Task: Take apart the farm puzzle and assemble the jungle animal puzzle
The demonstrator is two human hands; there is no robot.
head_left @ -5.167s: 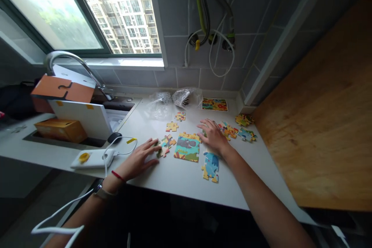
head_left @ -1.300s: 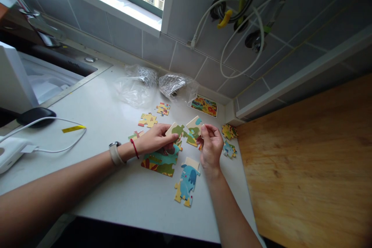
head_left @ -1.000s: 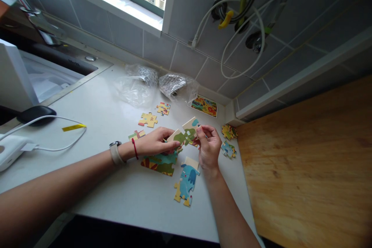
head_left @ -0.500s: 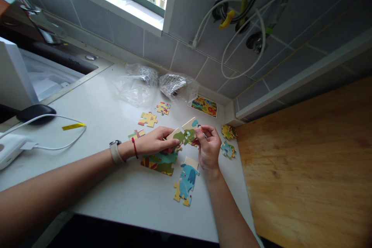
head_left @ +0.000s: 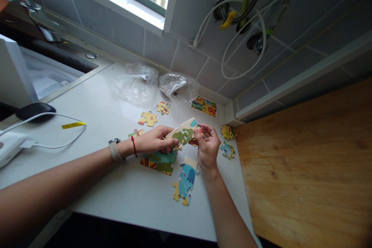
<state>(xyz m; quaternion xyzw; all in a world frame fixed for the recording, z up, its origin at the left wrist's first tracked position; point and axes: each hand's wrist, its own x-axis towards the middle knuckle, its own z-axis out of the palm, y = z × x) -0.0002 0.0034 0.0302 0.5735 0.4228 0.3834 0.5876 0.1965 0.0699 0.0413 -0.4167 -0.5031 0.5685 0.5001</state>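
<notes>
Above the white counter, my left hand (head_left: 158, 139) is closed on a green and cream puzzle piece (head_left: 175, 136), thumb on top. My right hand (head_left: 207, 145) pinches another green and cream puzzle piece (head_left: 190, 127) with a blue patch. The two pieces meet edge to edge, with a narrow gap still showing at the top. Under my left hand lies a joined green and teal puzzle section (head_left: 160, 162), partly covered. A joined blue elephant section (head_left: 186, 180) rests below my right hand.
Loose pieces (head_left: 148, 118) lie behind my left hand, others (head_left: 227, 149) to the right. Crumpled plastic bags (head_left: 177, 85) and a picture card (head_left: 204, 105) stand near the wall. A white cable (head_left: 62, 147) is at left; a wooden board (head_left: 305, 155) at right.
The two held pieces have come closer together, narrowing the gap between them. Both hands keep their grip and have barely moved.
</notes>
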